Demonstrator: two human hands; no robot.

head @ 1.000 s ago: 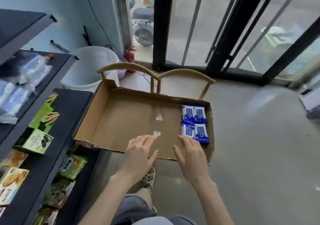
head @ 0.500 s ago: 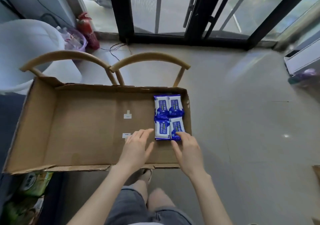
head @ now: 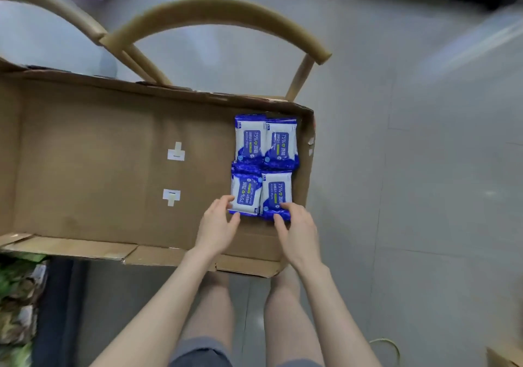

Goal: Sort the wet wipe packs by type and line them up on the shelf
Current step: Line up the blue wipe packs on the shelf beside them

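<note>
Contact is new — left hand (head: 218, 225) pinches the near-left pack (head: 245, 194) in its fingers, right hand (head: 300, 232) grips the near-right pack (head: 276, 189).

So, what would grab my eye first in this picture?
Four blue-and-white wet wipe packs huddle in the right end of a big, otherwise bare cardboard box. The left hand pinches the near-left pack, the right hand the near-right pack. Curved wooden chair backs arch behind the box.
</note>
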